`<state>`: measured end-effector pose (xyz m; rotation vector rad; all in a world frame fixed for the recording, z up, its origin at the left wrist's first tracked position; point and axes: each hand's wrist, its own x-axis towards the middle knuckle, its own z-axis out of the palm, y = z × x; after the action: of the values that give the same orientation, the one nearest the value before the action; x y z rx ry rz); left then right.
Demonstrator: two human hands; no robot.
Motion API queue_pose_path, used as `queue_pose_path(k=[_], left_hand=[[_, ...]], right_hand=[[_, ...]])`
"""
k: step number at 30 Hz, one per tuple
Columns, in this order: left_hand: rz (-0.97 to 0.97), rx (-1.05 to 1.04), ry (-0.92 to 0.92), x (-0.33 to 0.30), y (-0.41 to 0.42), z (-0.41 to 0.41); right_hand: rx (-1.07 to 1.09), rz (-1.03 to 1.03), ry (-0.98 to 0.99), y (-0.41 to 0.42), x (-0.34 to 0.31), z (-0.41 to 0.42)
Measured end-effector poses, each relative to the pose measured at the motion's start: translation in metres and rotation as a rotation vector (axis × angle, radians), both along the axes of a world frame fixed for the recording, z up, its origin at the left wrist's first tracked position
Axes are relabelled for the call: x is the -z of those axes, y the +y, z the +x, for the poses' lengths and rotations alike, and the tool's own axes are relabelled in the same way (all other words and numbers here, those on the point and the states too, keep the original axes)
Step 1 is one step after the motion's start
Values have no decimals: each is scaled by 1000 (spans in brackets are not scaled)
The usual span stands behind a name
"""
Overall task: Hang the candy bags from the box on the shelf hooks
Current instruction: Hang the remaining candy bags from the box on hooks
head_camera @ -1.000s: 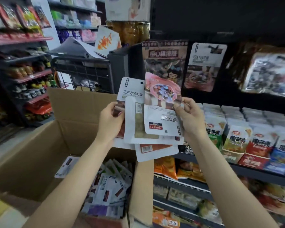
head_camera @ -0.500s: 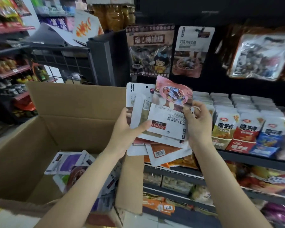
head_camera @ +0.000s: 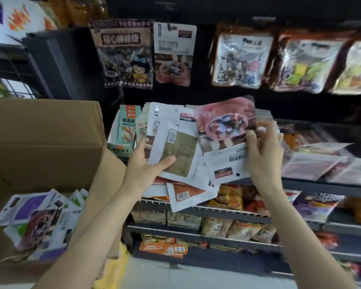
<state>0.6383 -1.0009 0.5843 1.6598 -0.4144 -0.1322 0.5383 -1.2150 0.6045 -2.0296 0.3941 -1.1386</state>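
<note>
My left hand grips a fanned stack of white candy bags, thumb pressed on the olive panel of the front one. My right hand holds one pink-and-white candy bag upside down, tilted to the right and partly overlapping the stack. On the dark back wall above, a matching white-and-pink bag hangs from a hook next to a brown lollipop bag. The cardboard box stands open at the left with several more bags lying inside.
Clear bags of mixed sweets hang to the right on the same wall. Below, shelves carry snack packs; a small display carton stands behind my left hand. A price tag sits on the lowest shelf edge.
The view has dropped and shifted right. My right hand has drawn the pink-and-white bag out to the right, away from the stack in my left hand.
</note>
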Motion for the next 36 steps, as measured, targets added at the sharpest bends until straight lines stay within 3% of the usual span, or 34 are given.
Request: queue_pose_path(k=[6, 10, 13, 16, 21, 26, 30, 36], left_hand=[[2, -38, -94, -15, 5, -5], [125, 26, -249, -32, 11, -3], [187, 65, -298, -37, 7, 1], [177, 65, -313, -39, 8, 10], [137, 78, -286, -39, 15, 35], [184, 63, -321, -34, 18, 63], [116, -5, -314, -28, 16, 85], [-62, -54, -134, -25, 12, 111]], right_hand=[[-364, -764, 227, -33, -35, 4], [-349, -1175, 172, -24, -65, 30], [-320, -1381, 105, 0, -71, 46], [-276, -1447, 69, 18, -70, 54], [-250, -1494, 41, 30, -72, 76], [-272, -1467, -124, 38, -65, 109], [-300, -1232, -185, 31, -51, 138], [-64, -647, -209, 27, -23, 151]])
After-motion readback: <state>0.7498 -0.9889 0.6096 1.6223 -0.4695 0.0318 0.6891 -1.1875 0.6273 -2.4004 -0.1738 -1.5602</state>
